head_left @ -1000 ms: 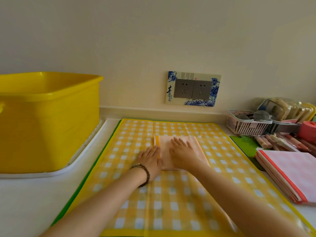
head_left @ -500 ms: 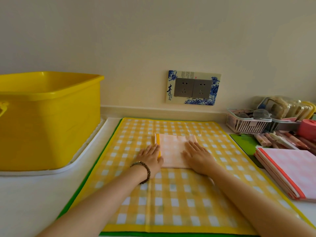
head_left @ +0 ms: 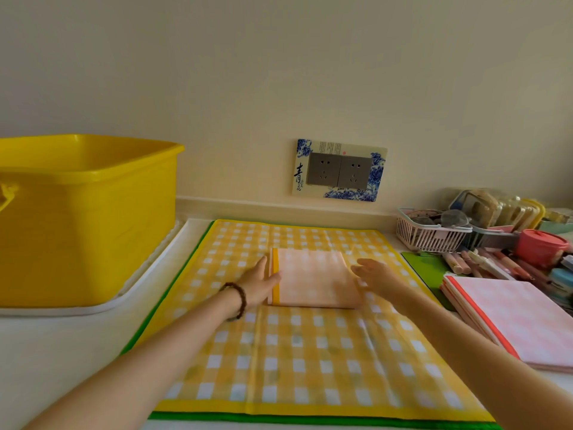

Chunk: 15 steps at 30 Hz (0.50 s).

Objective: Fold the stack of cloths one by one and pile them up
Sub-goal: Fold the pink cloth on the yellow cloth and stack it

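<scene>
Lying between both grips on the checked mat point(head_left: 279, 352), the folded cloth point(head_left: 313, 279) looks light, limp and prone to unfolding; best pinched at both side edges, I judge; left grip point(head_left: 259, 282) rests flat-fingered against its yellow-trimmed edge; right grip point(head_left: 373, 274) hovers released just beside the other; unfolded stack point(head_left: 508, 318) lies right of it; yellow tub point(head_left: 86, 218) well left; neither obstructs.

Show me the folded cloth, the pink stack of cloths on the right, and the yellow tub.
folded cloth point(head_left: 313, 282), head view, middle of its top face.
stack of cloths point(head_left: 524, 321), head view, surface of the top pink cloth.
yellow tub point(head_left: 90, 237), head view, its front wall.
</scene>
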Each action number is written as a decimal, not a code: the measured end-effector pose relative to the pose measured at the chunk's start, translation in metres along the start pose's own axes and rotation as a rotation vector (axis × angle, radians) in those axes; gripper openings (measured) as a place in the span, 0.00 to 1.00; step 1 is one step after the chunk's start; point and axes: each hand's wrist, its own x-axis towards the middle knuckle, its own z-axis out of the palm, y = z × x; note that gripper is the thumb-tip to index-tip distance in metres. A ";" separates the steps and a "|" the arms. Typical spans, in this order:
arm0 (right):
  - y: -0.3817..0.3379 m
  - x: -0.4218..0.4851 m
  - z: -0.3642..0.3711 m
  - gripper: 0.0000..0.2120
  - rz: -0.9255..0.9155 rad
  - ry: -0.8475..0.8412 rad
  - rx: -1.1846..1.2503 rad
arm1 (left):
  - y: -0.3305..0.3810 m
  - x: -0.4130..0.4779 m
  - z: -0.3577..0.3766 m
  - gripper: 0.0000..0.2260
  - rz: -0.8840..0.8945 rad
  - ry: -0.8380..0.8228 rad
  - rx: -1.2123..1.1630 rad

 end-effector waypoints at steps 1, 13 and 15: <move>-0.002 0.001 -0.007 0.20 0.034 0.006 0.066 | 0.003 0.001 -0.004 0.32 -0.034 -0.008 -0.081; -0.012 0.003 -0.014 0.13 0.408 -0.225 0.301 | 0.029 0.009 -0.013 0.30 -0.146 0.107 -0.199; -0.014 0.001 -0.015 0.14 0.423 -0.227 0.408 | 0.029 0.011 -0.010 0.28 -0.148 0.127 -0.293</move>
